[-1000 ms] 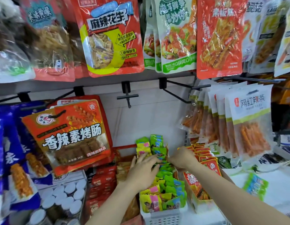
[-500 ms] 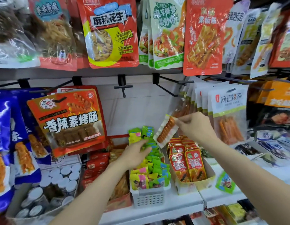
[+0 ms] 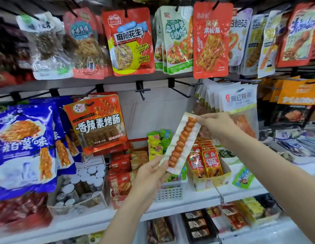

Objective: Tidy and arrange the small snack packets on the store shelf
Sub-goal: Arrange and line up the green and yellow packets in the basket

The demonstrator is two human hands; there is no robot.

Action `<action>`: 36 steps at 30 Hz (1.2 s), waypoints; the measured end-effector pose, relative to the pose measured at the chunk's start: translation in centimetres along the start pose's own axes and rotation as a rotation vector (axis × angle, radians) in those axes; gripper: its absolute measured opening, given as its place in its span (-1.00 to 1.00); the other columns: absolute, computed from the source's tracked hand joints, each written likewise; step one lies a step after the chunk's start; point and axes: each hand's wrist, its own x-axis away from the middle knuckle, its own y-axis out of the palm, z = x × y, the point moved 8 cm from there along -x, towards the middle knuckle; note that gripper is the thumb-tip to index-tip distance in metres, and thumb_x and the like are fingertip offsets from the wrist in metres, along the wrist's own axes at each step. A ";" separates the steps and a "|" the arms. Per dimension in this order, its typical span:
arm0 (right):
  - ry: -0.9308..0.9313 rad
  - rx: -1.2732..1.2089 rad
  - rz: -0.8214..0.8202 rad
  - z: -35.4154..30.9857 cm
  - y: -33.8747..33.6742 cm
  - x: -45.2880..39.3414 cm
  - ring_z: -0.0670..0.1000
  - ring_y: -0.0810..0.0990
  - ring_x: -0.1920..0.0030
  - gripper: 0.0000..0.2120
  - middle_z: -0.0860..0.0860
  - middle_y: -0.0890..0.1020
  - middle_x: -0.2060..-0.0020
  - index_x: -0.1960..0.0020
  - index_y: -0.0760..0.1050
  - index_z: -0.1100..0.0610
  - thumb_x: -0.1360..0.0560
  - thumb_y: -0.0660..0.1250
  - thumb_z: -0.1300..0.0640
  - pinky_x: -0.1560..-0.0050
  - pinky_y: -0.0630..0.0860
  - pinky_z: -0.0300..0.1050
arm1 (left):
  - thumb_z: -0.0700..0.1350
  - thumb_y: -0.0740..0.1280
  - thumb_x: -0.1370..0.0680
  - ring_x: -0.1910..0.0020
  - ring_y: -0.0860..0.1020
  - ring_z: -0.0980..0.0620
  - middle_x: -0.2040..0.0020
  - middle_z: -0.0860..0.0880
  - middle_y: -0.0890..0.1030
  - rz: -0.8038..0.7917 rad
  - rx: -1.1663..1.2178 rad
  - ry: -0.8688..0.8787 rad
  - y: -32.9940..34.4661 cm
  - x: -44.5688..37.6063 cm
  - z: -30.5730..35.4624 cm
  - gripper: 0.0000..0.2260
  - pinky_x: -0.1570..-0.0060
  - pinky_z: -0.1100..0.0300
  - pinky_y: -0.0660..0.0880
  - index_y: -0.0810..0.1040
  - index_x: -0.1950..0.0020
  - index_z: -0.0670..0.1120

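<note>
A long clear-and-white packet with an orange twisted snack stick point(image 3: 181, 143) is held up in front of the shelf, tilted. My right hand point(image 3: 216, 126) pinches its top end and my left hand point(image 3: 149, 173) holds its bottom end. Behind and below it stands a white slotted basket point(image 3: 169, 191) of small green, yellow and pink packets point(image 3: 157, 143), partly hidden by the stick packet and my left hand. To its right a yellow cardboard box point(image 3: 222, 180) holds small red packets point(image 3: 204, 161).
Large snack bags hang on hooks above: an orange bag point(image 3: 98, 124), blue bags point(image 3: 24, 145), white bags point(image 3: 239, 101). An empty black hook point(image 3: 141, 90) juts out. White-capped jars point(image 3: 84, 180) and red packets point(image 3: 120, 173) fill the shelf's left. A loose green packet point(image 3: 244, 177) lies at right.
My right hand lifted the orange stick packet out of the basket area and raised it. My left hand left the small packets and took hold of the stick packet's lower end.
</note>
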 end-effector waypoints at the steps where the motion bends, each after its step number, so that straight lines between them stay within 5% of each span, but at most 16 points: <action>1: 0.042 -0.058 -0.008 0.6 0.2 0.3 -0.17 0.56 0.52 -0.90 -0.06 0.62 0.51 0.07 0.63 0.21 -0.55 0.38 0.19 0.46 0.50 -0.31 | -0.18 0.32 -0.51 -0.15 0.64 -0.04 -0.18 -0.15 0.66 -0.019 0.060 -0.007 0.0 0.7 -0.1 -0.66 0.00 0.25 0.58 0.55 -0.27 -0.22; 7: 0.157 -0.177 -0.071 2.1 1.8 1.3 -0.14 0.58 0.49 -0.91 0.01 0.67 0.41 0.11 0.62 0.25 -0.51 0.41 0.21 0.40 0.55 -0.29 | -0.14 0.31 -0.52 -0.19 0.63 -0.05 -0.22 -0.15 0.64 0.000 0.164 -0.066 -1.3 2.8 -0.1 -0.64 0.00 0.24 0.59 0.57 -0.28 -0.24; 10: 0.162 -0.170 -0.117 2.2 2.8 1.3 -0.07 0.61 0.32 -0.88 0.07 0.70 0.27 0.04 0.63 0.27 -0.53 0.40 0.20 0.34 0.55 -0.26 | -0.11 0.35 -0.51 -0.19 0.62 -0.13 -0.24 -0.20 0.62 0.010 0.256 -0.110 -1.4 3.4 -0.5 -0.67 -0.02 0.10 0.61 0.62 -0.23 -0.22; 15: 0.154 -0.121 -0.165 2.7 3.5 1.4 -0.07 0.41 0.24 -0.82 0.05 0.57 0.15 -0.10 0.64 0.21 -0.56 0.36 0.16 0.27 0.42 -0.24 | 0.14 0.29 -0.58 -0.33 0.48 -0.33 -0.35 -0.33 0.49 -0.100 0.619 -0.317 -0.4 4.6 -1.7 -0.46 -0.12 -0.04 0.59 0.51 -0.35 -0.27; 18: 0.140 -0.164 -0.277 2.9 4.3 1.8 -0.09 0.43 0.28 -0.81 0.03 0.55 0.16 -0.10 0.64 0.18 -0.59 0.31 0.13 0.27 0.41 -0.25 | -0.12 0.46 -0.50 -0.19 0.59 -0.26 -0.32 -0.40 0.48 -0.131 0.706 -0.397 0.0 4.9 -2.2 -0.57 0.08 0.06 0.66 0.54 -0.28 -0.32; 21: 0.147 -0.285 -0.354 2.8 5.0 2.1 -0.08 0.63 0.20 -0.81 0.06 0.67 0.11 -0.09 0.63 0.18 -0.56 0.32 0.14 0.20 0.57 -0.24 | -0.34 0.39 -0.45 0.07 0.67 -0.17 -0.20 -0.36 0.58 -0.061 0.651 -0.358 -0.9 4.3 -3.3 -0.59 0.21 0.11 0.65 0.52 -0.31 -0.33; 24: 0.224 -0.446 -0.383 3.1 5.6 2.3 0.07 0.69 -0.02 -0.71 0.16 0.67 -0.06 -0.21 0.59 0.20 -0.60 0.27 0.07 0.10 0.65 -0.10 | -0.26 0.53 -0.26 0.11 0.69 -0.06 -0.08 -0.23 0.67 0.073 0.386 -0.261 -2.2 3.7 -3.6 -0.47 0.21 0.17 0.65 0.60 -0.23 -0.22; 27: 0.253 -0.442 -0.422 3.0 6.2 2.7 0.08 0.68 -0.01 -0.60 0.14 0.69 -0.01 -0.16 0.60 0.22 -0.59 0.24 -0.09 0.01 0.64 -0.04 | -0.10 0.59 -0.17 0.05 0.70 0.02 -0.04 -0.09 0.72 0.181 0.088 -0.154 -3.5 3.5 -3.0 -0.39 0.19 0.26 0.60 0.59 -0.21 -0.11; 32: 0.144 -0.286 -0.310 2.5 6.1 2.4 0.05 0.67 0.14 -0.77 0.20 0.68 0.07 -0.17 0.56 0.36 -0.56 0.32 0.30 0.14 0.66 -0.13 | -0.06 0.59 -0.21 0.02 0.70 -0.01 0.00 -0.11 0.72 0.264 -0.013 -0.077 -5.1 3.9 -2.9 -0.49 0.17 0.30 0.59 0.63 -0.13 -0.15; 36: 0.141 -0.271 -0.223 2.8 5.1 1.7 0.02 0.69 0.17 -0.82 0.14 0.71 0.17 -0.11 0.60 0.34 -0.53 0.35 0.34 0.16 0.66 -0.16 | -0.19 0.51 -0.31 0.02 0.70 -0.07 0.00 -0.20 0.71 0.277 0.078 -0.067 -6.1 4.2 -3.1 -0.61 0.15 0.27 0.60 0.61 -0.11 -0.24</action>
